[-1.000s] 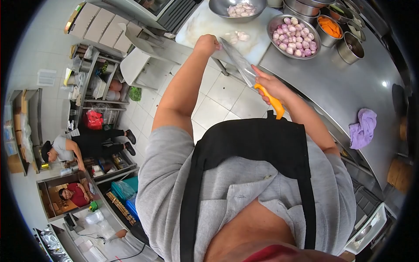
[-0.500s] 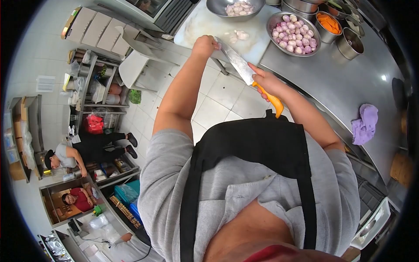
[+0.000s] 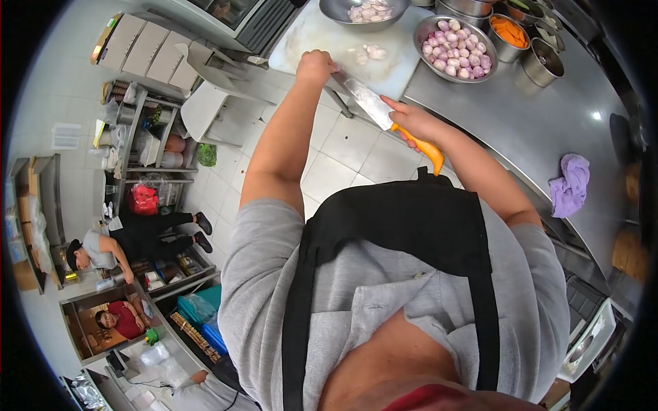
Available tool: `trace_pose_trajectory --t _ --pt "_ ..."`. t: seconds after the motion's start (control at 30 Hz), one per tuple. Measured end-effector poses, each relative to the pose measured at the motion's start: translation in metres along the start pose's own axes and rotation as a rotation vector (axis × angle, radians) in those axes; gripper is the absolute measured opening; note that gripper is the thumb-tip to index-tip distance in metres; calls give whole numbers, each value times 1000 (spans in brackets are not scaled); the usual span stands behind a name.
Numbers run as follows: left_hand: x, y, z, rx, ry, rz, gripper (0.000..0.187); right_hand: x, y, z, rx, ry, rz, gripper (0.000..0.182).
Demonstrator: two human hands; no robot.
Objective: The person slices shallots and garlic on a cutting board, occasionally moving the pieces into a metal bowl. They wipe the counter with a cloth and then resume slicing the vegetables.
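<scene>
In the head view, my right hand grips the yellow handle of a large kitchen knife. Its broad blade slants up and left, with the tip beside the fingers of my left hand. Those fingers are closed in a pinch above the near edge of a white cutting board; what they hold is mostly hidden. Peeled pale pieces, apparently shallot, lie on the board. A metal bowl of cut pale slices stands at its far side. To the right is a bowl of whole purple-pink shallots.
Metal pots, one with orange cut pieces, stand on the steel counter. A purple cloth lies farther right. A white chair and shelving are at left. A co-worker in a cap stands by the far-left counter.
The knife and both hands have shifted slightly up and left in view. The counter and bowls shift the same way, so the camera has moved a little. Both grips stay the same.
</scene>
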State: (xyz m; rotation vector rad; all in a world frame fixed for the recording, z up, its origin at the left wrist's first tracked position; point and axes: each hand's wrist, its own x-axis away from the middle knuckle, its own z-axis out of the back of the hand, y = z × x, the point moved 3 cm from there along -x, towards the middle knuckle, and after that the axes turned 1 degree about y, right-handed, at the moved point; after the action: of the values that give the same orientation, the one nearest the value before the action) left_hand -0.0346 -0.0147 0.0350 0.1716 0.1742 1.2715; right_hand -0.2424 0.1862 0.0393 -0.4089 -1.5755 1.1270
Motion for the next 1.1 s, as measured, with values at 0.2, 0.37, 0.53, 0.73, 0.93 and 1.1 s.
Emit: trace_pose_trajectory --t 0.2,0.37,0.53,0.73,0.93,1.1 --pt "-12 -4 3 -27 -66 -21 27 8 -8 16 80 -22 -14 55" --pt "-17 -8 -4 43 -71 -14 32 33 -5 37 160 30 -59 54" --pt "-19 -4 3 47 -114 6 32 31 -2 42 119 148 -34 52" --pt "-9 6 -1 79 -121 -59 26 13 16 26 -140 54 4 51" --pt "-12 4 -4 57 -122 -59 30 4 15 16 -216 4 51 52" --pt "-10 3 -6 50 -62 -77 26 2 16 16 -164 22 40 52"
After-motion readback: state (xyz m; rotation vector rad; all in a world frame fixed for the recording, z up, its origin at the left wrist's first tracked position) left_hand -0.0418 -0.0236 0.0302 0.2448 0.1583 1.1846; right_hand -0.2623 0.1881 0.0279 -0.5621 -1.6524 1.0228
